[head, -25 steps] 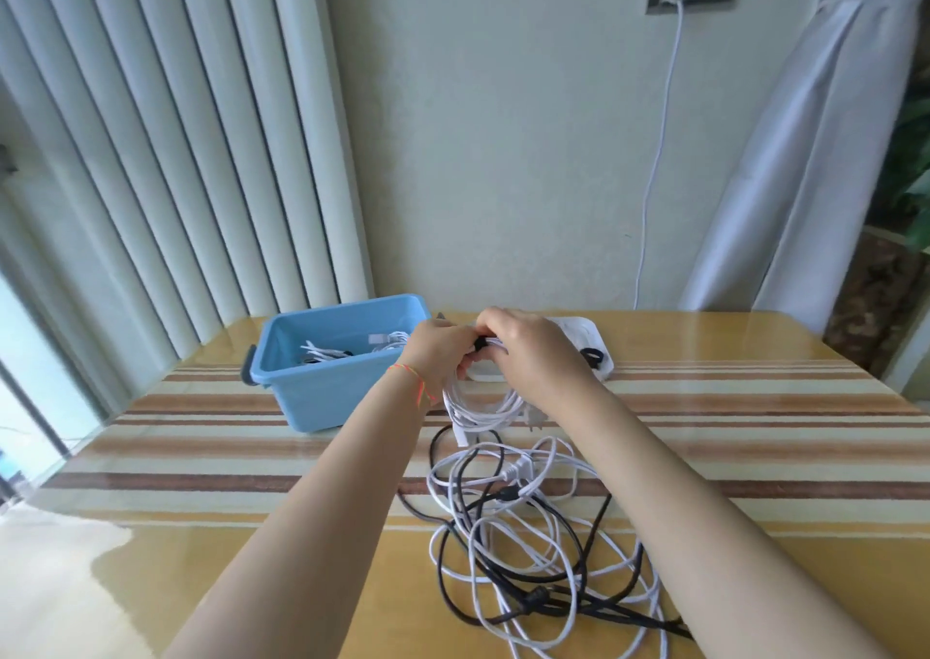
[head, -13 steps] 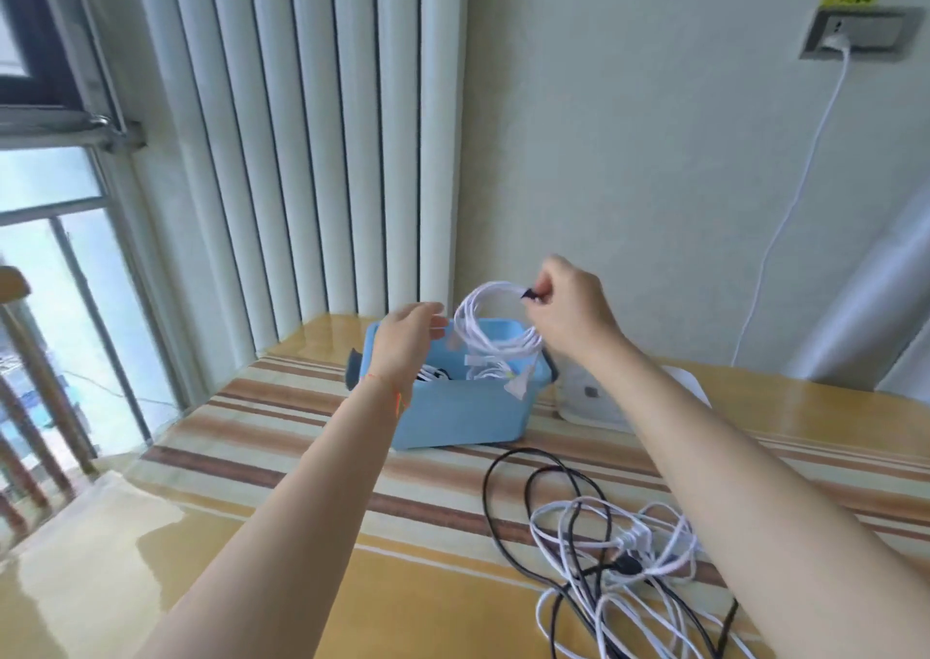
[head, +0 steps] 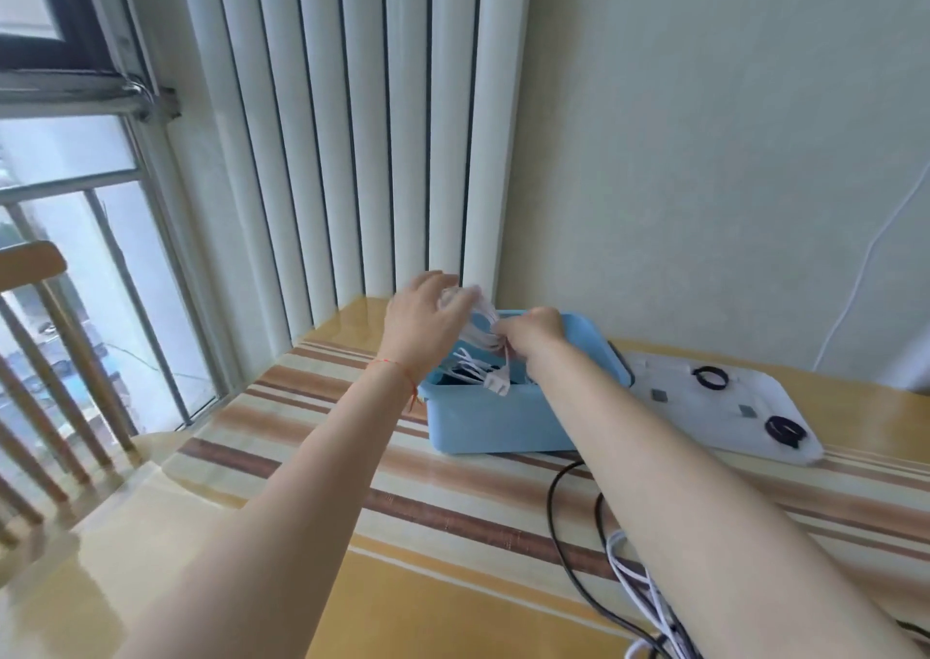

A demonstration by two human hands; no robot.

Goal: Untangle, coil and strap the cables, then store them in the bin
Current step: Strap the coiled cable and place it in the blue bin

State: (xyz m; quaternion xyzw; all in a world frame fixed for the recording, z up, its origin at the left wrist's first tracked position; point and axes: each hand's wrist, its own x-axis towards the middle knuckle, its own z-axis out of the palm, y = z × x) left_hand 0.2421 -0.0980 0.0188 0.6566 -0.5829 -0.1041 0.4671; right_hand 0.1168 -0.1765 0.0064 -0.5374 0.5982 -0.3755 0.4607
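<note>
A coiled white cable (head: 480, 326) hangs over the open blue bin (head: 498, 424) at the table's far side. My right hand (head: 533, 329) pinches the coil at its strapped side, above the bin's rim. My left hand (head: 422, 316) touches the coil's upper left part, its fingers partly curled around the loops. Other white and black cables (head: 465, 371) lie inside the bin. A tangle of black and white cables (head: 631, 573) lies on the table near me, partly hidden by my right forearm.
A white tray (head: 724, 409) with two black strap rings (head: 709, 377) lies right of the bin. A wooden chair back (head: 45, 376) stands at the left by the window. A white cable (head: 855, 296) hangs down the wall at the right.
Both hands have carried the coiled white cable from above the tangle to over the bin and lowered it toward the opening. The view has swung left.
</note>
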